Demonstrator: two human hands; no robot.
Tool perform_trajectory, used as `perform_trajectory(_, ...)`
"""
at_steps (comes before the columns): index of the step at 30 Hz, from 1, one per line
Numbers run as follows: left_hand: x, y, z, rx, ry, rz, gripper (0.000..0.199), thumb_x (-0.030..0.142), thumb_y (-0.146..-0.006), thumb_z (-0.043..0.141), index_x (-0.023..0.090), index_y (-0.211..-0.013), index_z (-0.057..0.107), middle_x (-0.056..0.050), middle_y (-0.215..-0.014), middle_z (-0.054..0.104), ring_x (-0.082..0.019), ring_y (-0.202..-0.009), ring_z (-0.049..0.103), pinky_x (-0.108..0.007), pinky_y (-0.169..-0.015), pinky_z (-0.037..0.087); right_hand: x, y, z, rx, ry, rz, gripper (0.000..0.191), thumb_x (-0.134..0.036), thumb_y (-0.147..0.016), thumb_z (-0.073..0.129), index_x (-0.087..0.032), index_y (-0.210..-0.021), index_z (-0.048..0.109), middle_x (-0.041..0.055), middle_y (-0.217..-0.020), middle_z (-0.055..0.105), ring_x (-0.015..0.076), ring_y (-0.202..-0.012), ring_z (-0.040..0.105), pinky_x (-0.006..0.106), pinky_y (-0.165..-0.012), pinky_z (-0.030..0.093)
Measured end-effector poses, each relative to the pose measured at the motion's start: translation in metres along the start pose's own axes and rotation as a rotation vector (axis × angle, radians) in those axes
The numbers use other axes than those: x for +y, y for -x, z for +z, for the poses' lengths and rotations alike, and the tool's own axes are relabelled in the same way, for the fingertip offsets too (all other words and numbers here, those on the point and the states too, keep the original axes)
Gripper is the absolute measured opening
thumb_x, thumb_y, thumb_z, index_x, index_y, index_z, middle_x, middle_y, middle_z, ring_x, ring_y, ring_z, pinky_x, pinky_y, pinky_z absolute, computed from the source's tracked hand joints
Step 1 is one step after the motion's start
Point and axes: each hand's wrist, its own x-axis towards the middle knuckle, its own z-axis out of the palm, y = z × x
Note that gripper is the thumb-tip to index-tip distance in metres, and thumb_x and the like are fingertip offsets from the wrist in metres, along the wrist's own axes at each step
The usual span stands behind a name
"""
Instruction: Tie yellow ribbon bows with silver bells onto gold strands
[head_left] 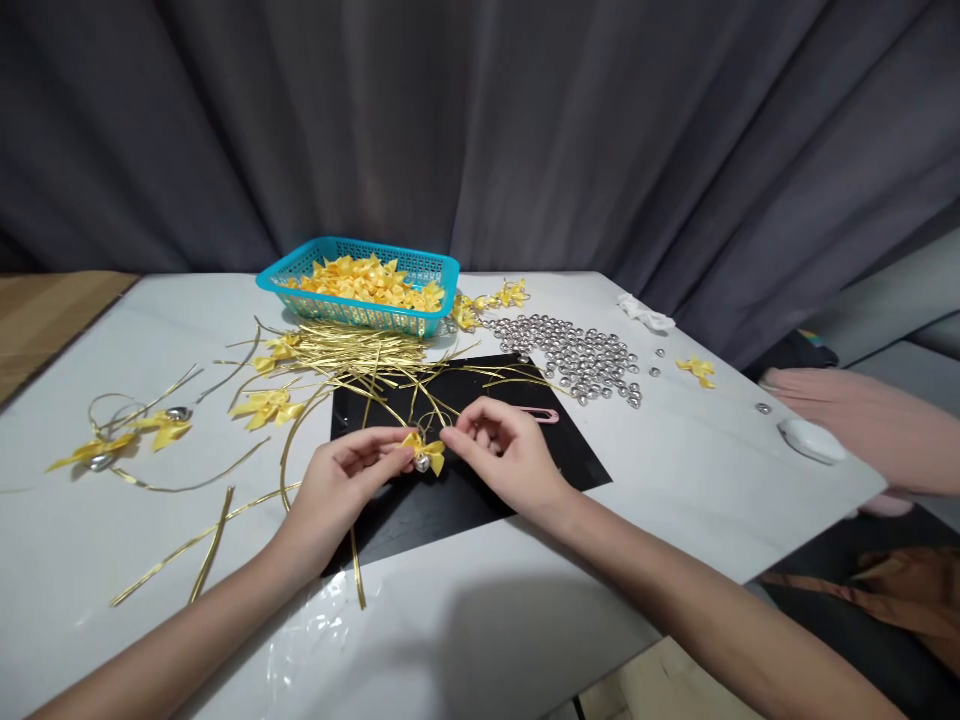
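Note:
My left hand (349, 470) pinches a yellow ribbon bow (435, 453) with a silver heart-shaped bead (421, 463) at its middle. Fingers of my right hand (510, 450) are closed at the thin gold tie (429, 420) that loops up from this bow. Both hands are just above a black mat (442, 510) on the white table. Behind them lies a pile of gold ties (360, 350), some reaching over the mat. A pink tool (538, 414), partly hidden, rests past my right hand.
A blue basket (360, 312) of yellow bows stands at the back. Silver beads (581, 355) spread to its right. Bows with beads (101, 455) lie at the left. A white computer mouse (810, 440) sits near the right edge, beside a person's pink clothing (862, 430).

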Motion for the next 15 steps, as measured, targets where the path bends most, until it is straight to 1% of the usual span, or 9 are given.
perform_trajectory(2,0.0027,0.0008,0.0014,-0.035,-0.019,0.003,0.027,0.037,-0.06,0.08,0.019,-0.078,0.072,-0.002,-0.07,0.072,-0.016,-0.07,0.065,-0.025,-0.07,0.051,0.0006,0.0,-0.0001,-0.126,0.047,-0.056,0.016,-0.031,-0.074,0.067,-0.016,-0.073,0.062,-0.0016,-0.069,0.053,0.0046,-0.048,0.036,0.021,-0.045,0.028)
perform_trajectory(4,0.0052,0.0012,0.0027,-0.055,-0.038,0.012,0.025,0.037,-0.06,0.08,0.019,-0.073,0.07,-0.002,-0.067,0.07,-0.015,-0.068,0.064,-0.024,-0.068,0.05,0.0012,-0.0005,0.0002,-0.201,0.052,-0.035,0.013,-0.029,-0.075,0.066,-0.016,-0.075,0.065,-0.0018,-0.066,0.053,0.0047,-0.048,0.036,0.021,-0.045,0.029)
perform_trajectory(5,0.0059,0.0014,0.0032,-0.055,-0.05,0.018,0.023,0.037,-0.061,0.079,0.019,-0.071,0.07,-0.001,-0.066,0.07,-0.015,-0.067,0.063,-0.024,-0.067,0.05,0.0015,-0.0008,0.0004,-0.219,0.036,0.014,0.013,-0.029,-0.076,0.065,-0.015,-0.074,0.064,-0.0029,-0.061,0.051,0.0049,-0.046,0.036,0.02,-0.044,0.029)
perform_trajectory(7,0.0059,0.0019,0.0039,-0.058,-0.079,0.038,0.021,0.036,-0.063,0.078,0.019,-0.07,0.068,-0.001,-0.065,0.068,-0.014,-0.066,0.062,-0.023,-0.065,0.049,0.0019,-0.0016,0.0004,-0.253,-0.026,0.173,0.018,-0.033,-0.076,0.066,-0.015,-0.073,0.063,-0.0055,-0.051,0.046,0.0054,-0.041,0.035,0.02,-0.04,0.03)
perform_trajectory(9,0.0043,0.0033,0.0041,-0.09,-0.114,0.07,0.017,0.035,-0.067,0.075,0.02,-0.071,0.067,0.0,-0.067,0.068,-0.014,-0.067,0.062,-0.022,-0.065,0.048,0.0023,-0.0023,-0.0004,-0.29,-0.109,0.325,0.022,-0.037,-0.075,0.067,-0.015,-0.075,0.063,-0.0073,-0.045,0.043,0.0057,-0.037,0.033,0.02,-0.036,0.031)
perform_trajectory(10,0.0034,0.0043,0.0042,-0.115,-0.135,0.085,0.016,0.034,-0.069,0.074,0.02,-0.072,0.067,0.0,-0.069,0.068,-0.014,-0.068,0.061,-0.022,-0.065,0.048,0.0025,-0.0026,-0.001,-0.305,-0.149,0.366,0.023,-0.038,-0.075,0.067,-0.015,-0.075,0.064,-0.0075,-0.044,0.042,0.0054,-0.036,0.033,0.019,-0.035,0.031)
perform_trajectory(13,0.0022,0.007,0.0047,-0.163,-0.189,0.109,0.015,0.034,-0.071,0.072,0.02,-0.074,0.067,0.0,-0.071,0.067,-0.014,-0.068,0.061,-0.022,-0.063,0.047,0.0027,-0.0024,-0.0027,-0.351,-0.277,0.388,0.019,-0.032,-0.075,0.067,-0.014,-0.078,0.065,-0.0062,-0.05,0.047,0.0028,-0.038,0.032,0.016,-0.035,0.028)
perform_trajectory(15,0.0032,0.0076,0.0053,-0.139,-0.189,0.115,0.015,0.034,-0.07,0.072,0.02,-0.073,0.066,0.0,-0.069,0.066,-0.013,-0.067,0.06,-0.021,-0.063,0.047,0.0016,-0.0016,-0.0026,-0.355,-0.381,0.39,0.017,-0.031,-0.076,0.066,-0.014,-0.077,0.062,-0.0071,-0.051,0.045,0.0021,-0.039,0.03,0.014,-0.036,0.03)
